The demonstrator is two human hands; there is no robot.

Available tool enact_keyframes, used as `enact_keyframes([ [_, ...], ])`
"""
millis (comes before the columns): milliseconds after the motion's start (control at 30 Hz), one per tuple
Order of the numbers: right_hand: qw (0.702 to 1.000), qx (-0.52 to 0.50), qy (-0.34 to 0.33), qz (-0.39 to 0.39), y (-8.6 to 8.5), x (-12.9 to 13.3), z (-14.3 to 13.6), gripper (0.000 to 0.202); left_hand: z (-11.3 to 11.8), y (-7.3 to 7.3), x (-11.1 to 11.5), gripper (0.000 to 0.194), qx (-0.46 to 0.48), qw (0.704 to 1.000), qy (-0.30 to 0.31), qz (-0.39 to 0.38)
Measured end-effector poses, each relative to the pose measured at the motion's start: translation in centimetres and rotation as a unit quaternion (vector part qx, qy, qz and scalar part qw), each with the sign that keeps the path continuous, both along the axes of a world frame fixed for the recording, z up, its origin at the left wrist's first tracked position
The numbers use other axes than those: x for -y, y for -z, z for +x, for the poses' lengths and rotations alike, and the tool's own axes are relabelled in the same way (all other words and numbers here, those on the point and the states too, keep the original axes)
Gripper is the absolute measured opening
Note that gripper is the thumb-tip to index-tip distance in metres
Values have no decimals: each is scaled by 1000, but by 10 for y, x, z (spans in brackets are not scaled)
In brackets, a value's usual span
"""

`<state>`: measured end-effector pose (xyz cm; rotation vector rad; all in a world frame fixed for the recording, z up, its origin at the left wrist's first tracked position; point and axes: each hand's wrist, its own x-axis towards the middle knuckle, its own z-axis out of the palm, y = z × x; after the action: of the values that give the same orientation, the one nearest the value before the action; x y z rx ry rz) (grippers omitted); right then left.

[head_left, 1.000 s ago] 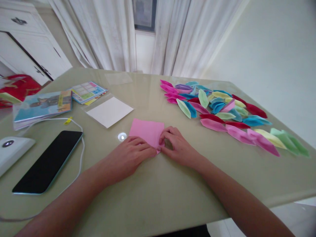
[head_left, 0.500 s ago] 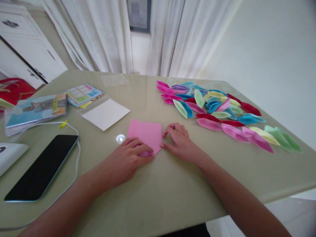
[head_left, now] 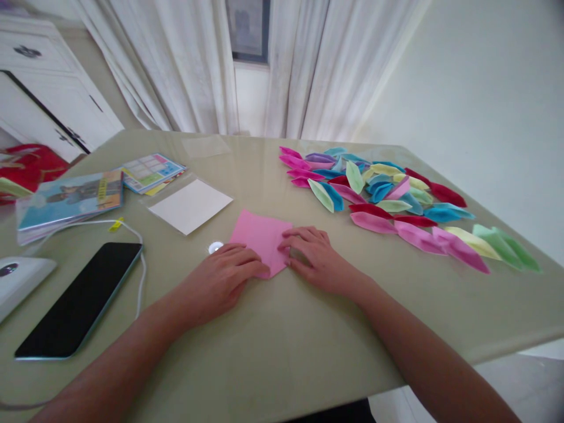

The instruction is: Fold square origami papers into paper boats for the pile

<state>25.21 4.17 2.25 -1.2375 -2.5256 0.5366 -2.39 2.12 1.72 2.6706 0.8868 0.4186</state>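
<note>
A square of pink paper (head_left: 259,235) lies on the table in front of me, its lower edge and corners partly under my fingers. My left hand (head_left: 227,279) is closed on its lower left edge, fingers together and pressing it against the tabletop. At the right edge, my right hand (head_left: 315,258) rests its fingertips on the paper, with the thumb apart from the bent fingers and a gap between them. Beside my left fingers lies a small round whitish disc (head_left: 215,247). Folded pieces of coloured paper (head_left: 379,191) spread over the right side.
At the left are a black-screened phone (head_left: 83,299), a white cable (head_left: 141,276), a white device (head_left: 26,279) and a picture booklet (head_left: 73,200). A white sheet in a clear sleeve (head_left: 191,205) and printed cards (head_left: 152,170) lie farther back. Curtains (head_left: 176,64) hang behind the table (head_left: 282,352).
My right fingers have moved left, onto the paper's right edge. The pink paper has turned slightly, and my left hand has shifted a little left. The view has tilted slightly.
</note>
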Motion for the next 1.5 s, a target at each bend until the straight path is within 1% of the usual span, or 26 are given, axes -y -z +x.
enact_keyframes([
  [133, 1000, 4, -2, 0, 0, 0, 0, 20, 3, 4, 1, 59, -29, 999, 11, 19],
  [267, 1000, 16, -2, 14, -1, 1, 1, 20, 3, 4, 1, 53, -26, 999, 3, 30],
  [333, 999, 26, 4, 31, -2, 3, -1, 21, 2, 3, 0, 44, -20, 999, -21, 43],
  [433, 999, 27, -5, 42, -5, 8, -6, 22, -1, 4, -1, 27, -17, 993, -89, 78],
  [467, 999, 19, -18, 36, -7, 10, -8, 21, -1, 5, -2, 24, -18, 989, -113, 89],
  [533, 999, -6, -46, 17, -8, 12, -10, 19, -3, 10, -6, 27, -17, 984, -149, 95],
  [633, 998, -41, -52, 14, -8, 10, -9, 17, -7, 18, -12, 26, 4, 984, -166, 69],
  [700, 998, -47, -43, 21, -6, 6, -6, 16, -8, 22, -15, 23, 24, 984, -167, 62],
  [800, 998, -48, -43, 16, -2, 1, -3, 18, -8, 23, -15, 25, 49, 982, -157, 92],
  [867, 998, -52, -45, 15, -1, 1, -4, 20, -5, 21, -12, 26, 55, 984, -132, 109],
  [967, 996, -63, -61, 13, -1, 5, -8, 20, 0, 19, -6, 31, 50, 988, -77, 121],
  [1067, 995, -68, -78, 10, -3, 8, -11, 18, 3, 19, -4, 22, 41, 990, -49, 127],
  [1200, 994, -68, -86, 9, -3, 9, -12, 12, 4, 20, -3, 20, 43, 992, -54, 105],
  [1300, 994, -55, -93, 25, -1, 9, -10, 9, 5, 20, -2, 18, 50, 993, -52, 90],
  [1400, 993, -49, -103, 38, 0, 9, -8, 9, 7, 19, -1, 19, 58, 994, -45, 76],
  [1500, 992, -42, -109, 37, -1, 10, -6, 9, 9, 18, -1, 20, 68, 995, -54, 46],
])
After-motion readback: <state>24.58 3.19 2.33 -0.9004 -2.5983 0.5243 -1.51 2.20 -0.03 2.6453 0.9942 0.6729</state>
